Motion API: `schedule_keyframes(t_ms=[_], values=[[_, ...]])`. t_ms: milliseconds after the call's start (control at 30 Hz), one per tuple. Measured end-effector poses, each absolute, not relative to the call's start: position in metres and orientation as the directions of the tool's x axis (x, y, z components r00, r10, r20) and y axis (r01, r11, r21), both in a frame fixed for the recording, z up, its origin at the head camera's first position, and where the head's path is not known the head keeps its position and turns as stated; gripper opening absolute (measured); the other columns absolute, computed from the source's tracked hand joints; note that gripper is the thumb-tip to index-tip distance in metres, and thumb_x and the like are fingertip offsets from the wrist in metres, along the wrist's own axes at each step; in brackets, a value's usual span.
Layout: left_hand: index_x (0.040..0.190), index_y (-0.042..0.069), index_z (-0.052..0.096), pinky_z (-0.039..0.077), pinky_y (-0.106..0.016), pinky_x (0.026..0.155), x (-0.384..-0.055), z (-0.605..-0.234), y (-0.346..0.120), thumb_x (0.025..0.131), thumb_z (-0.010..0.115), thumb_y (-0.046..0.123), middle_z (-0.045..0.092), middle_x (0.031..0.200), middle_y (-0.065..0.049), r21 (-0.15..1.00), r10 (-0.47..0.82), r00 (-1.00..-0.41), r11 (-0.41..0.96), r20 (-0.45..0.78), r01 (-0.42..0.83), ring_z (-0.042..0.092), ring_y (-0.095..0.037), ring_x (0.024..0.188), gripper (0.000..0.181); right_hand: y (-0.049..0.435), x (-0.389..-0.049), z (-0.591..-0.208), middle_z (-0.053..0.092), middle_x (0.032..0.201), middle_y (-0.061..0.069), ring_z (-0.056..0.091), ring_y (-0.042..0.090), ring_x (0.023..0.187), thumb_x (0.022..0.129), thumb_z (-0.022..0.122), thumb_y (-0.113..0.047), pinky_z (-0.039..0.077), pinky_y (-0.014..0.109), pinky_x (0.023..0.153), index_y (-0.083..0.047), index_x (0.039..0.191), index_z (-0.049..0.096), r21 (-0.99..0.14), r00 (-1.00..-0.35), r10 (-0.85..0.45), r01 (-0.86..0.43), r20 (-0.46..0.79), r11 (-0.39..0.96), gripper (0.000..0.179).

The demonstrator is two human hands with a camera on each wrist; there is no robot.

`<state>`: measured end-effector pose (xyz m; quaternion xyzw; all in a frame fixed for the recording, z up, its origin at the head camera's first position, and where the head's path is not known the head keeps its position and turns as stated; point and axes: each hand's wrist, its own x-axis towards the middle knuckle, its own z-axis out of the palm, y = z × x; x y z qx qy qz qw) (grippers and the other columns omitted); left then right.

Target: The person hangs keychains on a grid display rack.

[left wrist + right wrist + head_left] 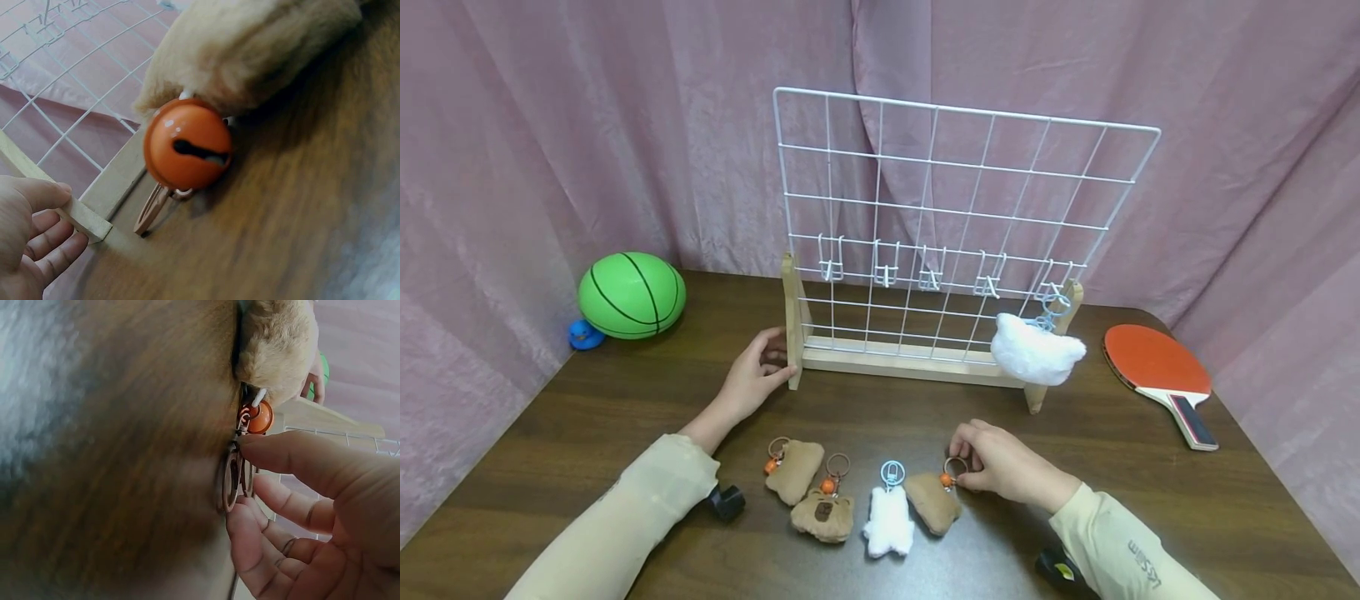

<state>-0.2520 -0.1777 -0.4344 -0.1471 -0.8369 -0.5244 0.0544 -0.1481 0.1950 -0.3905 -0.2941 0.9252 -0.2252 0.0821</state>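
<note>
My left hand (748, 377) grips the left wooden leg (793, 333) of a white wire grid rack (910, 208); in the left wrist view its thumb lies against the leg's edge. My right hand (1011, 465) pinches the metal ring (232, 481) of a brown plush keychain (934, 505) with an orange bell (260, 417). The plush lies on the table. Left of it lies a white plush keychain (889, 522) with a blue ring. Further left are a brown bear keychain (822, 517) and another brown plush keychain (796, 472). A white plush keychain (1037, 350) hangs at the rack's right end.
Several white hooks (886, 273) line the rack's lower part. A green ball (632, 296) and a blue rubber duck (584, 335) stand at the left. On the right lies a red table tennis paddle (1157, 362). Pink curtains (715, 125) surround the wooden table (1150, 500).
</note>
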Motion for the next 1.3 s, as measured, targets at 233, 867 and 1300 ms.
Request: schedule_keyframes(t_ms=[233,867,1300], values=[[0.141,0.001,0.037,0.048,-0.011,0.076,-0.251,-0.432,-0.178,0.089,0.067,0.005,0.055,0.122,-0.024,0.855,0.191,-0.948,0.415,0.253,0.312,0.057,-0.035,0.108,0.061,0.196,-0.149,-0.393,0.058,0.080,-0.002,0.050,0.001,0.067,0.076,0.076,-0.003,0.045,0.017,0.059,-0.009,0.093,0.058,-0.546,-0.813,-0.581,-0.475,-0.026,0.690,0.026],[0.140,-0.001,0.037,0.049,-0.012,0.077,-0.250,-0.435,-0.177,0.088,0.067,0.003,0.056,0.121,-0.024,0.853,0.193,-0.944,0.406,0.269,0.326,0.057,-0.035,0.108,0.060,0.205,-0.151,-0.389,0.066,0.081,0.003,0.058,0.002,0.066,0.087,0.064,0.002,0.053,0.020,0.059,-0.002,0.096,0.063,-0.679,-0.805,-0.593,-0.416,-0.034,0.605,0.010],[0.141,-0.001,0.037,0.048,-0.012,0.076,-0.250,-0.434,-0.177,0.088,0.067,0.003,0.056,0.121,-0.025,0.850,0.192,-0.945,0.415,0.267,0.324,0.057,-0.035,0.108,0.060,0.206,-0.149,-0.373,0.066,0.078,0.001,0.056,-0.001,0.065,0.087,0.063,0.000,0.052,0.019,0.056,-0.006,0.092,0.065,-0.643,-0.811,-0.585,-0.458,0.020,0.613,0.008]])
